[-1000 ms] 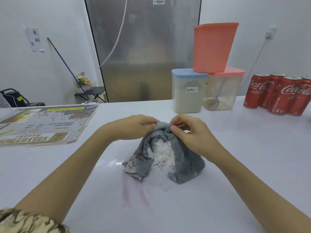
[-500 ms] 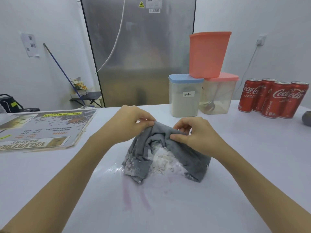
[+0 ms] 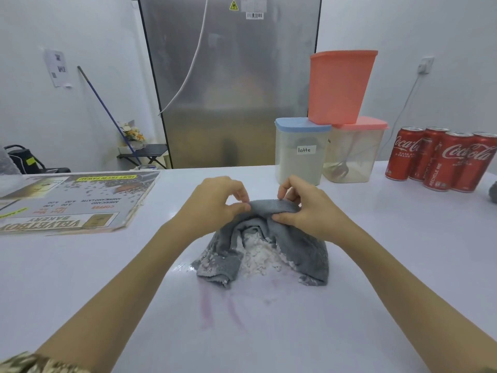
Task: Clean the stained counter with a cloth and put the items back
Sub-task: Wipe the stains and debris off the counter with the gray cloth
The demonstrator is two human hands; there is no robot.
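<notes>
Both hands, left (image 3: 215, 203) and right (image 3: 306, 211), pinch the cloth (image 3: 293, 243), grips closed on its top fold, now raised higher. I see powder (image 3: 258, 251) exposed beneath; streaks (image 3: 217, 308) remain on counter (image 3: 376, 265) before it.

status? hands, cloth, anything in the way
Both hands, left and right, pinching grey cloth. White powder, purple streaks on counter. Nothing blocking.
</notes>
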